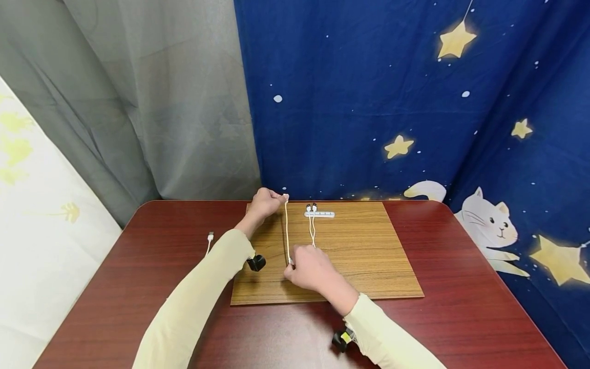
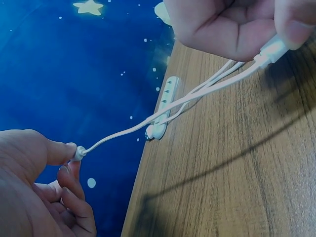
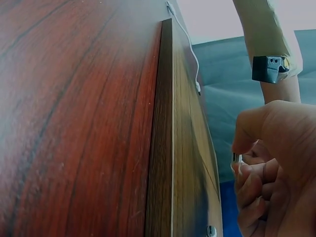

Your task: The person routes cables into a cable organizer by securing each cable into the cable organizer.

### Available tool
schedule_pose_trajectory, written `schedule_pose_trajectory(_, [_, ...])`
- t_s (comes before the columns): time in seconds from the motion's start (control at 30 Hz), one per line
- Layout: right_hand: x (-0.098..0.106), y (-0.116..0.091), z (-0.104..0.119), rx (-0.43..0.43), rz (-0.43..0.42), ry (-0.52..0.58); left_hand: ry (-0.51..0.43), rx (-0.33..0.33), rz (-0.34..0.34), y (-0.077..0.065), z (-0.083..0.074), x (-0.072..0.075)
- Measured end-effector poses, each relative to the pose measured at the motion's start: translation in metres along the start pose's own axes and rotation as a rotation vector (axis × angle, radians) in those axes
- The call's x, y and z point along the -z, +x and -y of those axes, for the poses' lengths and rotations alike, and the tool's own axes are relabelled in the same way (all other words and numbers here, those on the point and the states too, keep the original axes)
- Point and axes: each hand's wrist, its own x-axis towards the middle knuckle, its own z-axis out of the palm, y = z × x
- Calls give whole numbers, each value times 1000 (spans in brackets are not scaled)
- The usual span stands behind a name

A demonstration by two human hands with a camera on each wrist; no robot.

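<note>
A short white charging cable (image 1: 287, 230) runs nearly taut between the two hands, over a wood-grain board (image 1: 364, 256). Its far end plug (image 2: 79, 153) is pinched by my left hand (image 1: 266, 202) at the board's back left edge. Nearer to me, my right hand (image 1: 314, 266) pinches the white plug (image 2: 273, 51) at the other end between thumb and finger. A pale cable-clip strip (image 1: 326, 214) lies along the back of the board. Two more white cables (image 1: 312, 230) sit side by side in its left slots, plugs toward the curtain; their lower ends are hidden behind my right hand.
Another white cable (image 1: 210, 237) lies on the dark red table (image 1: 175, 225) left of the board, partly hidden by my left sleeve. Grey (image 1: 193, 102) and blue star-print (image 1: 341, 102) curtains hang right behind the table's back edge.
</note>
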Motion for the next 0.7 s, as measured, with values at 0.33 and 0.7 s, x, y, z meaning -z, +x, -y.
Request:
schedule_pose_trajectory(0.33, [4,0,-3,-33,33,16,-21,-12,-5,0,-4,-7])
schedule_pose_trajectory(0.7, [9,-2,-5,-51,59,40,-36,-2,0,1,-4,-13])
